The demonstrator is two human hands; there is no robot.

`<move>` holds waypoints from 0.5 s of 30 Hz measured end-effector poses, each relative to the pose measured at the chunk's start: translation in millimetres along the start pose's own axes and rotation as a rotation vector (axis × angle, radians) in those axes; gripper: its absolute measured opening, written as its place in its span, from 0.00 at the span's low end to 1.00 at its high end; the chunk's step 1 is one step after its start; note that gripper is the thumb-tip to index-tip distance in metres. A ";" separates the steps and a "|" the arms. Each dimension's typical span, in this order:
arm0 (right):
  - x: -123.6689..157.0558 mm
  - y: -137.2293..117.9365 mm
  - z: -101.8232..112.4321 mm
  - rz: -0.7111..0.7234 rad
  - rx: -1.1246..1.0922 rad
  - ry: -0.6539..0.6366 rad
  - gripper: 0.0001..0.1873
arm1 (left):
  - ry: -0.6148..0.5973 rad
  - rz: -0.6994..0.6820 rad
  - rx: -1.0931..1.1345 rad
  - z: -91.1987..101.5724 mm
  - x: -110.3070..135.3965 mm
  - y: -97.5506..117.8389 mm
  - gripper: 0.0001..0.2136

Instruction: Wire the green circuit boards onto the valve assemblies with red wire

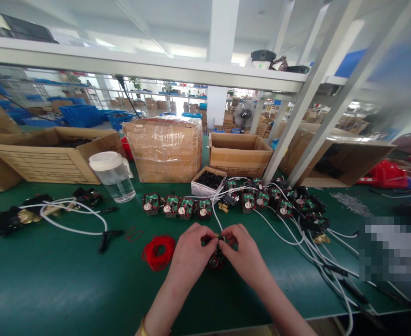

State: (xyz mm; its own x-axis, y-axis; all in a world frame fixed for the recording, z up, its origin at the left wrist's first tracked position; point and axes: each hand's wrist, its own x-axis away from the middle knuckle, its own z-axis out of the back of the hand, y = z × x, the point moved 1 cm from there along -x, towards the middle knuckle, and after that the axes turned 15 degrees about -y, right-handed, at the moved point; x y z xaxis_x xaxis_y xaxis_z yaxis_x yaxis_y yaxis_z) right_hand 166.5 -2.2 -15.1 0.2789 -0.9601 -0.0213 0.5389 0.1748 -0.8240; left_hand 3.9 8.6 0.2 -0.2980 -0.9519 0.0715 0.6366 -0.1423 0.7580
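Valve unit (216, 259) pinched by left hand (190, 254) and right hand (242, 252) just right of the red bands (158, 252), low over the tabletop (68, 280) for steadiness, I guess.

Four cardboard boxes (47, 156), one wrapped carton (165, 149), one lidded jar (112, 176), two hands (191, 252).

Two bare forearms entering from the lower edge, no sleeves in view, left hand (190, 254) and right hand (242, 252) ungloved, what looks like a thin gold bangle (142, 328) on the left wrist, fingers ringless
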 end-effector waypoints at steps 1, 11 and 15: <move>-0.7 0.2 -0.6 0.007 0.006 0.008 0.06 | 0.002 -0.002 -0.003 -0.1 0.1 0.5 0.04; -8.0 2.5 -1.2 0.058 -0.061 -0.014 0.08 | -0.098 -0.044 0.147 10.9 2.2 -16.0 0.11; -9.7 5.1 -1.2 0.056 -0.110 -0.026 0.07 | -0.138 -0.024 0.182 14.8 5.0 -17.1 0.09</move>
State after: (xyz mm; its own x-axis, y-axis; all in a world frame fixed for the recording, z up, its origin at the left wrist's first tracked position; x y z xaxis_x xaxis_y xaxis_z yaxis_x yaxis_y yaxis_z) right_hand 165.5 7.8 -19.8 0.3268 -0.9435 -0.0553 0.4321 0.2012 -0.8791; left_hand -19.1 10.3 -2.8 -0.4141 -0.9008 0.1305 0.4933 -0.1016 0.8639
